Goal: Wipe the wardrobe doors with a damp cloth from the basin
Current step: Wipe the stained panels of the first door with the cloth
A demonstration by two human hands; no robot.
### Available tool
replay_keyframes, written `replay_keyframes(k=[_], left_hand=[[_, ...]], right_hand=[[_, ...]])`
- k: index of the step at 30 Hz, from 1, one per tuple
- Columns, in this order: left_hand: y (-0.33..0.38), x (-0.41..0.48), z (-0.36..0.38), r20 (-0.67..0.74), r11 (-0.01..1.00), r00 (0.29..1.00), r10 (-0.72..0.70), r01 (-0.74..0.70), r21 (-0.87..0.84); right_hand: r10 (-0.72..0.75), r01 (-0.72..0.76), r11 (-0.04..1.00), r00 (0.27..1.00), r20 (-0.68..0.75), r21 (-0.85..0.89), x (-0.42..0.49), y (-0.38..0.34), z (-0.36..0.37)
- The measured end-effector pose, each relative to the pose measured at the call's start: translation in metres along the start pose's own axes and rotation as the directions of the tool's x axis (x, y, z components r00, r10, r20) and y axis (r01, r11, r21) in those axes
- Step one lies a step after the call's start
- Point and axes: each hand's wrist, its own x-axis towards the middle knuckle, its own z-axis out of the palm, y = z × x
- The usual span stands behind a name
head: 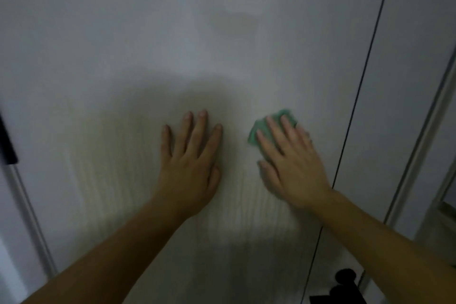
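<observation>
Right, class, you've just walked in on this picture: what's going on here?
A person is wiping a glossy white wardrobe door. Their right hand presses a small green cloth flat against the panel with straight fingers. The bare left hand lies flat on the same door beside it, holding nothing. Faint streaks show on the surface around the hands. A dark seam to the right separates this door from the next one.

Left hand flat on door, right hand beside it, over cloth
</observation>
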Motion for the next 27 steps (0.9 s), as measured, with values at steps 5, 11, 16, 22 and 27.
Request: replay_keyframes(k=[5, 11, 16, 22, 27], left_hand=[[-0.005, 0.002, -0.004, -0.028, 0.999, 0.999, 0.022, -0.023, -0.039], [-0.045, -0.009, -0.013, -0.050, 0.997, 0.996, -0.077, 0.078, 0.013], [-0.069, -0.014, -0.008, -0.045, 0.996, 0.995, -0.087, 0.087, 0.000], [-0.074, -0.013, -0.016, -0.008, 0.995, 0.996, -0.089, 0.089, -0.054], [-0.086, -0.014, -0.030, -0.017, 0.988, 0.999, -0.050, 0.047, -0.147]], right_hand=[[-0.003, 0.001, 0.999, 0.999, 0.047, 0.046, 0.001, -0.043, 0.015], [-0.100, 0.100, 0.995, 0.995, -0.007, 0.012, 0.022, -0.035, 0.006], [0.026, -0.024, 0.999, 0.999, -0.034, 0.049, 0.045, -0.055, 0.009], [-0.274, 0.274, 0.961, 0.961, 0.027, -0.020, 0.033, -0.062, 0.015], [0.032, -0.030, 0.998, 0.998, -0.046, 0.052, 0.069, -0.089, 0.011]])
